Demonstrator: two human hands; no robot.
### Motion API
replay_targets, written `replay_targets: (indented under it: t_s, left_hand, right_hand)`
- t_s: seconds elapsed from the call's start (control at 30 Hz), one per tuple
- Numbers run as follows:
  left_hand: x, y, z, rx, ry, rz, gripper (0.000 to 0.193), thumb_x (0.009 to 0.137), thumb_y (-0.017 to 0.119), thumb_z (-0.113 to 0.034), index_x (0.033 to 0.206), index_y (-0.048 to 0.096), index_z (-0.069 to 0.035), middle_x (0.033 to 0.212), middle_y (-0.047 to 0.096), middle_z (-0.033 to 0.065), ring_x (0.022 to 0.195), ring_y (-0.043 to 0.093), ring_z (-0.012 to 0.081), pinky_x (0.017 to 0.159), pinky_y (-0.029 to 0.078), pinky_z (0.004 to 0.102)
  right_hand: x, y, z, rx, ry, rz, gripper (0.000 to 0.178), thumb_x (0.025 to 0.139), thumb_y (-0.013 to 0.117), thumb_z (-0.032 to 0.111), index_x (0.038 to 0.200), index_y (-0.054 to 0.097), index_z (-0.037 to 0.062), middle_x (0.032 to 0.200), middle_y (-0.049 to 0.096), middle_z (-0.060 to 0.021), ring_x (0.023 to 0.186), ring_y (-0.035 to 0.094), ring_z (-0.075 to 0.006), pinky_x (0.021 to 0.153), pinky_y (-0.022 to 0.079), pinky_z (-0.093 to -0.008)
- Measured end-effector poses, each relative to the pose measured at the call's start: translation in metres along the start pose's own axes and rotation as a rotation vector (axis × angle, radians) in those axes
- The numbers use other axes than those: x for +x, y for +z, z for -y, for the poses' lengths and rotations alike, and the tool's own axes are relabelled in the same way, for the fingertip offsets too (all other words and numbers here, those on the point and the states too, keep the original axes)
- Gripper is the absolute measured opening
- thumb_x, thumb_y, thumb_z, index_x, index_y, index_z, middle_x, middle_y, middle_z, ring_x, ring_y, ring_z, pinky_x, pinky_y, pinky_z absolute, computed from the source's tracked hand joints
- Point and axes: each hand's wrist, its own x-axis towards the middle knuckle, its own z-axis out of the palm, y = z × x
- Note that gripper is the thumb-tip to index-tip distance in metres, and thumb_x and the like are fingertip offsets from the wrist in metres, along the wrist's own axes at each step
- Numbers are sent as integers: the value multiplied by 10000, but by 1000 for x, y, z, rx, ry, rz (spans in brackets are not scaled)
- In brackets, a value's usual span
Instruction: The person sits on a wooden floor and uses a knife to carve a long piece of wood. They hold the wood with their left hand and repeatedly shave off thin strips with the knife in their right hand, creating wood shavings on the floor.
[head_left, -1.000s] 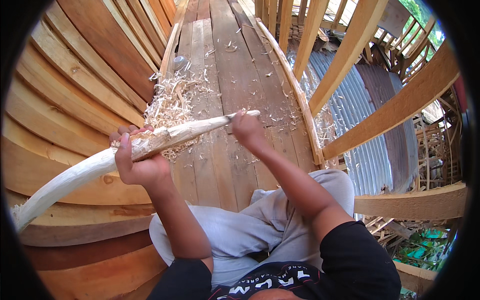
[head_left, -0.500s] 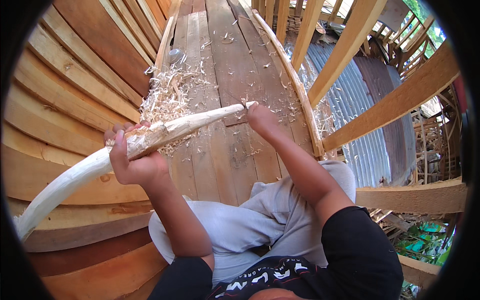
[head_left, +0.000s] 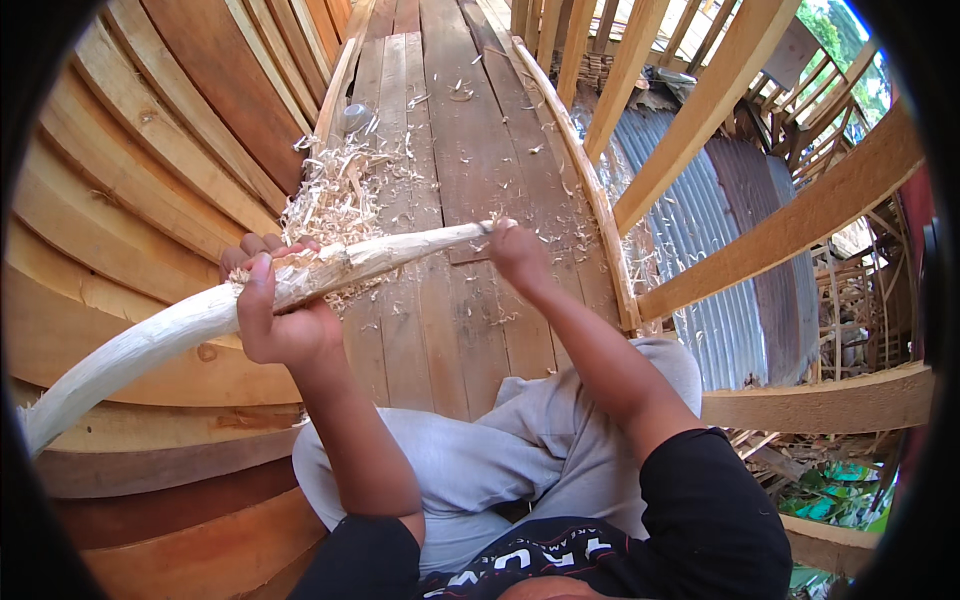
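Note:
A long, pale, peeled wooden branch (head_left: 150, 335) crosses in front of me, thick and curved at the left, tapering to a thin tip at the right. My left hand (head_left: 295, 325) is closed around its middle, palm underneath, where patches of brown bark remain. At the thin tip is my right hand (head_left: 520, 255), its fingers closed in a fist. A small knife (head_left: 487, 226) shows only as a thin dark blade beside that fist; its handle is hidden in my fingers.
Curled wood shavings (head_left: 335, 195) are heaped on the plank floor (head_left: 445, 330) beyond the branch. A small clear jar (head_left: 355, 117) stands by the board wall (head_left: 120, 190) at left. To the right is a wooden railing (head_left: 690, 130), with corrugated metal sheets (head_left: 700, 240) below.
The view has shifted slightly. The branch's tip and my right hand sit a little lower, and the dark blade, plainer before, now lies close against the tip. Both hands keep their hold.

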Motion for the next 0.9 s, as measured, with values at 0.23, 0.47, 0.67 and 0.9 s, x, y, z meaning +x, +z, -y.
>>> replay_targets:
  t_s: [0.23, 0.47, 0.67, 0.9]
  left_hand:
    - [1, -9, 2, 5, -3, 84, 156, 700, 535, -159, 751, 414, -75, 694, 383, 40, 685, 400, 171, 712, 412, 375]
    - [-4, -9, 2, -62, 19, 182, 173, 654, 562, -118, 731, 413, -77, 666, 368, 53, 623, 408, 171, 657, 462, 376]
    - [-2, -8, 5, -49, 8, 214, 154, 682, 532, -171, 731, 421, -77, 678, 405, 50, 674, 399, 165, 702, 404, 372]
    - [0, -6, 7, -49, -8, 173, 155, 690, 531, -181, 739, 426, -77, 684, 417, 43, 691, 407, 161, 705, 394, 369]
  right_hand:
    - [5, 5, 9, -94, -93, 37, 545, 955, 289, 332, 780, 664, -23, 869, 645, -272, 838, 623, -444, 772, 491, -507]
    - [2, -32, 19, -173, 105, 53, 577, 956, 257, 356, 890, 684, -27, 939, 657, -253, 909, 632, -421, 822, 489, -503]
    - [24, -3, -36, -129, 255, 6, 591, 946, 242, 374, 918, 666, -37, 977, 637, -278, 964, 603, -443, 874, 455, -517]
    - [31, -8, -51, -166, 289, -14, 573, 947, 249, 374, 916, 670, -15, 936, 650, -259, 916, 615, -442, 846, 472, -514]
